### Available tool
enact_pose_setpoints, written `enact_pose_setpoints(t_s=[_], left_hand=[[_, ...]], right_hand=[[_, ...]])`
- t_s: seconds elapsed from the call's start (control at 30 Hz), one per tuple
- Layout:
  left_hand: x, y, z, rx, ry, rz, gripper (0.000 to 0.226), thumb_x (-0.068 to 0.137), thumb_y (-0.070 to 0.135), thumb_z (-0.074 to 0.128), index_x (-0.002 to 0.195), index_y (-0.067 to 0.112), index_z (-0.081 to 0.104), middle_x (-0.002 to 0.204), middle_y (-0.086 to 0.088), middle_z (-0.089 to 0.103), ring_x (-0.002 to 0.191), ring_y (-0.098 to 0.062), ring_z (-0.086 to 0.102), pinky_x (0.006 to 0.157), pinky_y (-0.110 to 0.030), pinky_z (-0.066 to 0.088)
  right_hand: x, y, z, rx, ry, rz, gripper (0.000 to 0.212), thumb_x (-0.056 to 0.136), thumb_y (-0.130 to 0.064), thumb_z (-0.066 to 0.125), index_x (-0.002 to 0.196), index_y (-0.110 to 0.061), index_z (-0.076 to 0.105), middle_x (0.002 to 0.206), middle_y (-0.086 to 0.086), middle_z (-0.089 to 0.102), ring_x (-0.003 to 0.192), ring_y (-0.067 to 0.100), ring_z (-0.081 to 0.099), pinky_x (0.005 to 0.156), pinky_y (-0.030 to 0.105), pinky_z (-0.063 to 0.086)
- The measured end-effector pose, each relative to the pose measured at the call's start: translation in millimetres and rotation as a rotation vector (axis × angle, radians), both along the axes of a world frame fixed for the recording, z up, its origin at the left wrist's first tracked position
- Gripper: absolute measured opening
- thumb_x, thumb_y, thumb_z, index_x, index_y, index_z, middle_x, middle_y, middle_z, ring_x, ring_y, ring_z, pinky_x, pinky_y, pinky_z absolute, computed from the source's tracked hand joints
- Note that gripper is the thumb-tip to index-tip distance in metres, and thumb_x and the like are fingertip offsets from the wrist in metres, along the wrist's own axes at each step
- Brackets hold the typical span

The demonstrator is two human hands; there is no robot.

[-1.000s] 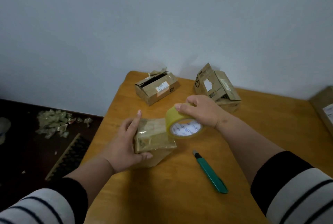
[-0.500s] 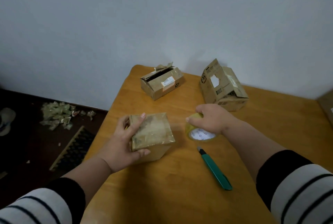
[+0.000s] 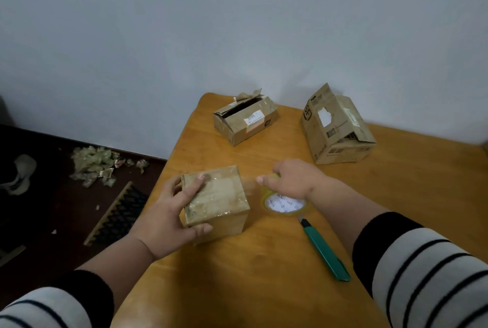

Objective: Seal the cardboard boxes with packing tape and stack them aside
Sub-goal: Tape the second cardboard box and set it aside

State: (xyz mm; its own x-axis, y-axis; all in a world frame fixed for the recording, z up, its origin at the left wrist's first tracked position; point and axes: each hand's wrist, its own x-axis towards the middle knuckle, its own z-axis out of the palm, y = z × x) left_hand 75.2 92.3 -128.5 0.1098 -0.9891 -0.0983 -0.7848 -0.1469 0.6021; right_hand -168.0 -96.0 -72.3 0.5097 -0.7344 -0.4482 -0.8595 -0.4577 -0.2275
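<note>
Where the dark floor [image 3: 39, 222] shows at the far left, a pale shoe [image 3: 19, 174] is cut off by the frame edge, and a heap of crumpled tape scraps [image 3: 97, 164] lies near the wall beside a slatted object [image 3: 116, 216] too dim to identify. On the wooden desk [image 3: 264, 275], the left hand [image 3: 169, 211] grips a small taped box [image 3: 216, 201], thumb on its near face and fingers curled over the far left corner, hiding that edge. Just beside the box, the right hand [image 3: 290, 179] holds a yellowish tape roll [image 3: 285, 204] that lies flat on the desk; the hand covers the roll's far rim, and the print on its white core is unreadable. A green utility knife [image 3: 326, 251] lies near the roll, toward the person. Farther back stands an open, torn box [image 3: 245, 121] and, to its right, a tilted box [image 3: 338, 129] with a ripped label. Striped sleeves [image 3: 427, 275] run out of frame below.
</note>
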Motion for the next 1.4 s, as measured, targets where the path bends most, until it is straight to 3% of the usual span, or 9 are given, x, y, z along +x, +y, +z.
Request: enact_pose_setpoints(t_s=[0.17,0.27,0.47,0.6,0.73,0.87,1.0,1.23,1.4], left_hand=[[-2.1,-11.5,20.9,-0.097,-0.533,-0.181,0.102,0.075,0.081,0.043,0.155,0.036,-0.003,0.16,0.001,-0.028,0.149,-0.023,-0.02,0.121,-0.051,0.002],[-28.5,-26.0,28.1,-0.092,-0.637,-0.311,0.103,0.084,0.062,0.044,0.151,0.025,-0.025,0.157,0.001,-0.034,0.143,-0.018,-0.035,0.118,-0.045,-0.018],[-47.3,-36.1,28.9,0.036,-0.594,-0.252,0.099,0.084,0.081,0.022,0.15,0.025,-0.024,0.161,0.001,-0.024,0.147,-0.02,-0.026,0.12,-0.039,-0.012],[-62.6,-64.9,49.0,0.043,-0.669,-0.218,0.11,0.068,0.091,0.02,0.152,0.021,0.015,0.162,-0.006,0.013,0.147,-0.029,0.015,0.118,-0.047,0.014],[-78.8,-80.8,36.7,0.196,-0.656,-0.284,0.117,0.072,0.087,0.037,0.148,0.027,-0.029,0.161,-0.001,-0.025,0.146,-0.03,-0.026,0.116,-0.059,-0.012],[-67.2,-82.1,33.4,0.153,-0.587,-0.28,0.118,0.068,0.083,0.048,0.146,0.039,-0.028,0.159,0.002,0.004,0.146,-0.029,0.003,0.116,-0.058,-0.003],[-59.1,-81.2,42.5,0.111,-0.471,-0.257,0.111,0.064,0.08,0.056,0.137,0.063,-0.026,0.152,-0.003,0.015,0.14,-0.03,0.015,0.114,-0.059,0.006],[-50.8,-70.8,39.9,-0.095,0.106,-0.147,0.091,0.063,0.077,0.064,0.137,0.071,0.011,0.134,0.009,0.017,0.134,-0.021,0.022,0.115,-0.042,0.028],[-48.9,-46.0,7.1,-0.071,0.238,-0.061,0.097,0.066,0.069,0.074,0.14,0.06,0.012,0.135,0.013,0.016,0.13,-0.013,0.027,0.107,-0.025,0.031]], right_hand=[[4.4,2.2,-10.6,0.006,0.08,0.032,0.078,0.084,-0.079,0.035,0.121,-0.016,0.062,0.114,0.004,0.065,0.099,0.022,0.059,0.084,0.039,0.053],[6.3,3.0,-17.4,-0.009,0.107,0.064,0.07,0.085,-0.072,0.037,0.116,-0.015,0.064,0.108,0.006,0.068,0.093,0.022,0.061,0.081,0.039,0.054],[-0.2,1.7,-27.0,0.112,0.027,0.005,0.074,0.09,-0.072,0.038,0.138,-0.017,0.051,0.132,0.007,0.059,0.112,0.025,0.057,0.092,0.042,0.05],[3.5,4.5,-27.8,0.157,-0.019,-0.005,0.071,0.092,-0.067,0.04,0.14,-0.015,0.048,0.134,0.007,0.057,0.112,0.024,0.056,0.087,0.037,0.049],[1.3,6.1,-21.9,0.143,-0.007,0.0,0.072,0.092,-0.067,0.043,0.14,-0.014,0.048,0.137,0.008,0.054,0.119,0.026,0.053,0.094,0.039,0.047],[-0.8,6.0,-24.6,0.318,-0.128,-0.103,0.047,0.087,-0.061,0.056,0.109,-0.02,0.058,0.099,-0.003,0.057,0.094,0.017,0.055,0.069,0.03,0.041],[-16.9,1.4,-19.4,0.479,-0.329,-0.239,0.033,0.08,-0.057,0.063,0.082,-0.025,0.055,0.089,-0.005,0.055,0.081,0.011,0.05,0.067,0.028,0.036],[-48.9,-27.4,16.6,0.711,-0.912,-0.51,0.051,0.066,-0.049,0.074,0.107,-0.018,0.07,0.105,0.012,0.073,0.096,0.025,0.066,0.094,0.039,0.048],[-37.1,-15.9,20.1,0.779,-0.848,-0.419,0.034,0.068,-0.049,0.076,0.089,-0.023,0.07,0.089,0.001,0.073,0.092,0.023,0.065,0.092,0.039,0.047]])
